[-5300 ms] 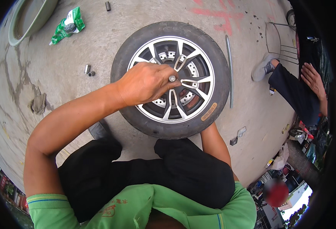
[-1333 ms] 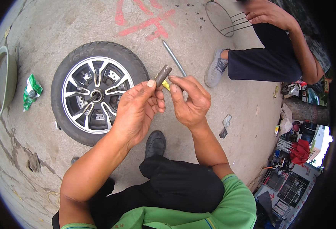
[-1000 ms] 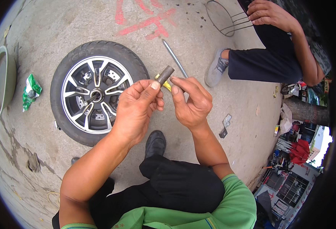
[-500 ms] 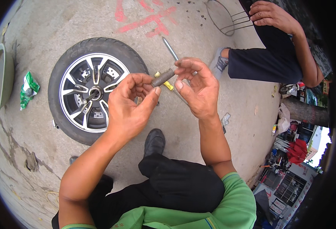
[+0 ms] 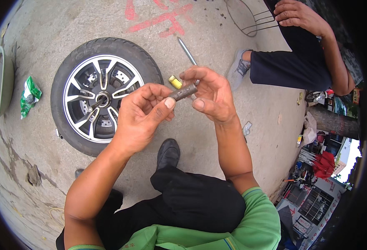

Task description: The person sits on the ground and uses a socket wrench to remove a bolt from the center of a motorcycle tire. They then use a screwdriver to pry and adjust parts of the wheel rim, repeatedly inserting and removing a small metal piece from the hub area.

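Observation:
A short dark metal sleeve (image 5: 182, 92) is pinched between the thumb and fingers of my left hand (image 5: 138, 114), tilted with its far end to the right. My right hand (image 5: 215, 98) is around that far end, thumb and curled fingers apart and not closed on it. Below the hands, a silver metal rod (image 5: 186, 50) lies on the ground, partly covered by my right hand. Beside it shows a yellow tool handle (image 5: 175, 81), the rest hidden. Left of my hands, a wheel with a black tyre (image 5: 149, 62) lies flat, a rod (image 5: 95, 104) sticking out of its hub.
A green basin (image 5: 9, 83) and a green-white packet (image 5: 30, 96) are at the left. Another person's leg (image 5: 289, 70) and hand (image 5: 296, 16) are at the upper right, near a wire stand (image 5: 256, 28). My shoe (image 5: 168, 153) is below my hands.
The sleeve and my left hand have shifted slightly right. The fingers of my right hand have opened from around the sleeve's end. The view has shifted a little.

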Demonstrator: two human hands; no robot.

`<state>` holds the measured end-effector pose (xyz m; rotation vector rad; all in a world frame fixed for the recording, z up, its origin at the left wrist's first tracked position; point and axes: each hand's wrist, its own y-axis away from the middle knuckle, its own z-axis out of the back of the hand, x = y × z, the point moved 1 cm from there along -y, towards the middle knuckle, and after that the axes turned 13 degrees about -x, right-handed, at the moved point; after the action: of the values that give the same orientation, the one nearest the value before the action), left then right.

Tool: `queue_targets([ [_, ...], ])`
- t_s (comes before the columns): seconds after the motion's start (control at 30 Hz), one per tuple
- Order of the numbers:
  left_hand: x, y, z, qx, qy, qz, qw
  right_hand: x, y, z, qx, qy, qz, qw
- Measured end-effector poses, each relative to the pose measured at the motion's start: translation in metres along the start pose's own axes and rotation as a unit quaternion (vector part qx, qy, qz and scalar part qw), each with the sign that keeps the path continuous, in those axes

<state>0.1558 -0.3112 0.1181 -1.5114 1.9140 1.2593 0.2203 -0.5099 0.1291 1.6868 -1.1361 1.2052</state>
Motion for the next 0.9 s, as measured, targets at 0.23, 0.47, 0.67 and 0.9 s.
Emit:
queue_targets([
  [0.23, 0.002, -0.007, 0.005, -0.055, -0.021, -0.017, 0.998, 0.02, 0.011, 0.001, -0.034, 0.166, 0.023, 0.985],
  [0.47, 0.001, -0.002, 0.002, -0.042, -0.092, -0.041, 0.994, 0.022, -0.003, -0.007, -0.073, 0.228, 0.033, 0.97],
  [0.67, -0.001, -0.003, 0.006, -0.048, -0.092, -0.036, 0.994, 0.02, 0.002, 0.013, -0.019, 0.227, -0.06, 0.972],
  [0.9, 0.0, -0.005, 0.004, -0.102, -0.133, -0.071, 0.983, 0.028, 0.004, -0.017, -0.076, 0.436, 0.27, 0.855],
])
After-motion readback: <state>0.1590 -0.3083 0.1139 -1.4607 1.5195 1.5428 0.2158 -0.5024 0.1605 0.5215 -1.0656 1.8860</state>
